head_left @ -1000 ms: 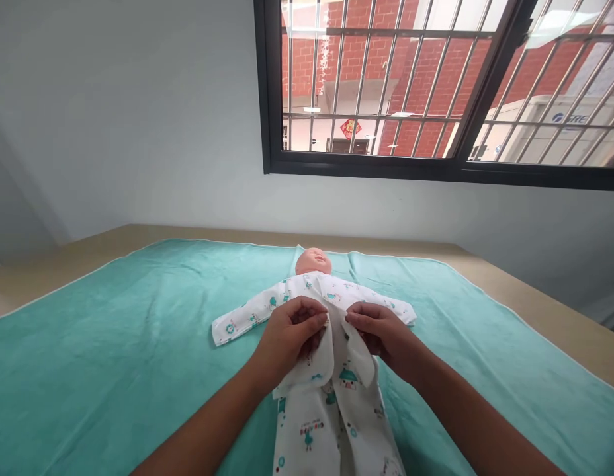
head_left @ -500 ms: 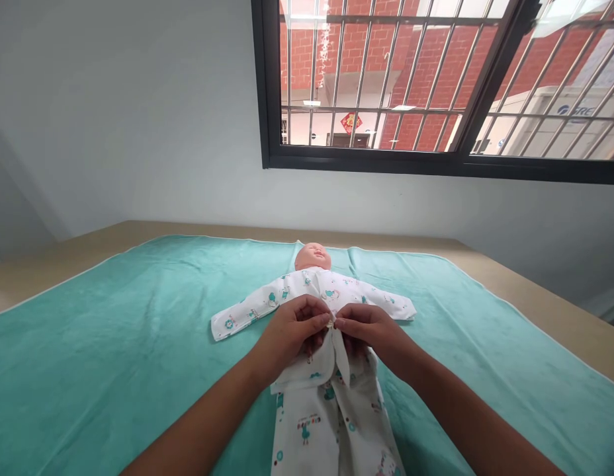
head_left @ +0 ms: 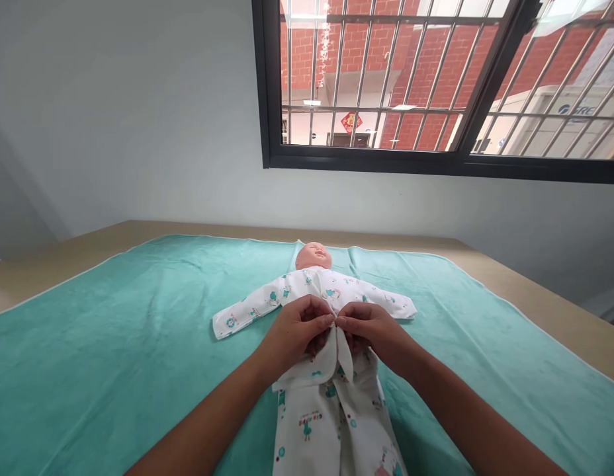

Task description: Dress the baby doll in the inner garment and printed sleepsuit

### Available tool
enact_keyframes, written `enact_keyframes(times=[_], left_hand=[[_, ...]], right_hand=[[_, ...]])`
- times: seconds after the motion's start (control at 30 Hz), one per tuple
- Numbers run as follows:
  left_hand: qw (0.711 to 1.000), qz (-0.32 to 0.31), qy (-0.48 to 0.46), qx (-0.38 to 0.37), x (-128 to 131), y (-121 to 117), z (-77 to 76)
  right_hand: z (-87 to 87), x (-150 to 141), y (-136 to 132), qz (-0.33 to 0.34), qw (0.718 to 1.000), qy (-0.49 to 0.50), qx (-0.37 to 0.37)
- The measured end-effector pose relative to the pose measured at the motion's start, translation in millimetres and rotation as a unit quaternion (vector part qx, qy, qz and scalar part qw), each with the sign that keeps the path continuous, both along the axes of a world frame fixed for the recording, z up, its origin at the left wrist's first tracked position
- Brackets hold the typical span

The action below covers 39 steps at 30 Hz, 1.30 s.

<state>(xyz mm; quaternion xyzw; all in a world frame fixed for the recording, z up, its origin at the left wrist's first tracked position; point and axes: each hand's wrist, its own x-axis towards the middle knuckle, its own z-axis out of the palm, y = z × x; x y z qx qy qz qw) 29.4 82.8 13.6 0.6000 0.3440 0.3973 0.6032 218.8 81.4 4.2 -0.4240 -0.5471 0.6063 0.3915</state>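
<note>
A baby doll (head_left: 313, 256) lies on its back, head toward the wall, in a white printed jacket (head_left: 307, 283) with its sleeves spread out. My left hand (head_left: 307, 328) pinches one front edge of the jacket over the doll's middle. From the other side, my right hand (head_left: 367, 326) pinches the facing edge, its fingertips almost touching those of the left. A small fastening seems to sit between the fingertips, mostly hidden by them. Below the hands the jacket's lower flaps hang loose over matching white printed trousers (head_left: 311, 430).
A turquoise cloth (head_left: 118, 344) with some wrinkles lies under the doll. It covers most of a pale wooden tabletop (head_left: 525, 291), whose edges show at the sides and back. Behind stand a white wall (head_left: 138, 119) and a dark-framed barred window (head_left: 361, 158).
Both hands and the pinched jacket edges have shifted very slightly to the right. The grip of each hand looks the same, and the doll stays in place.
</note>
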Motion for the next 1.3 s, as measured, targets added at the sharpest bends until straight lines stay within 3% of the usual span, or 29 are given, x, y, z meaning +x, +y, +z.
enact_keyframes(times=[0.17, 0.47, 0.93, 1.3], left_hand=[[1.000, -0.006, -0.021, -0.002, -0.6, 1.0, -1.0], [0.996, -0.045, -0.070, -0.033, -6.6, 6.6, -0.8], [0.999, -0.033, -0.028, -0.019, -2.9, 4.5, -2.7], [0.999, -0.025, 0.017, 0.046, -2.1, 2.7, -6.6]], right_hand=[[1.5, -0.3, -0.3, 0.007, 1.000, 0.021, -0.006], [4.4, -2.6, -1.5, -0.004, 0.999, -0.036, 0.005], [4.0, 2.3, -1.2, 0.026, 0.998, -0.052, 0.025], [2.7, -4.3, -3.7, 0.011, 0.991, -0.113, 0.066]])
